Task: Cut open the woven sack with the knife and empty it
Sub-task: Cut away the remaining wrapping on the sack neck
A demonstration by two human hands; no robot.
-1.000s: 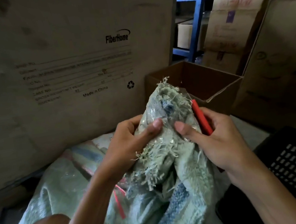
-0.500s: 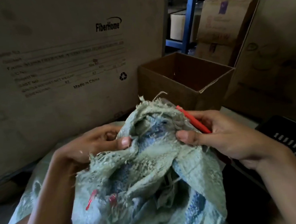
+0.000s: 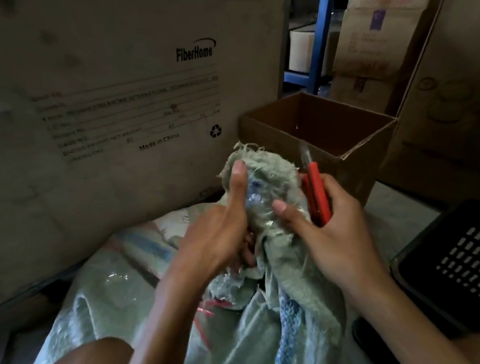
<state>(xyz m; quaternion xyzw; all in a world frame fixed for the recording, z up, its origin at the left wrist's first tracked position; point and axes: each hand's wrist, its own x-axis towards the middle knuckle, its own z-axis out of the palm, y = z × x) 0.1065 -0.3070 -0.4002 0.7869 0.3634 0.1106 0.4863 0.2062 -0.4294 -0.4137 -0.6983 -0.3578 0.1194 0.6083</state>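
Note:
A pale green woven sack (image 3: 297, 305) with blue stripes lies in front of me, its frayed mouth bunched upward. My left hand (image 3: 217, 230) grips the bunched top from the left, thumb pointing up along the fabric. My right hand (image 3: 330, 225) pinches the same bunch from the right with its thumb. Its fingers also hold a red-handled knife (image 3: 316, 193), blade tip pointing up. Clear plastic shows inside the sack's frayed opening. Red string (image 3: 209, 308) hangs from the sack below my left hand.
A large FiberHome carton (image 3: 101, 108) stands close behind the sack. An open brown cardboard box (image 3: 350, 149) sits right behind my hands. A black perforated crate (image 3: 472, 267) lies at the right. More cartons and a blue shelf frame (image 3: 316, 28) stand at the back right.
My hands have gathered the spread sack mouth back into a tight upright bunch. The left thumb now points up, and the knife has turned upright.

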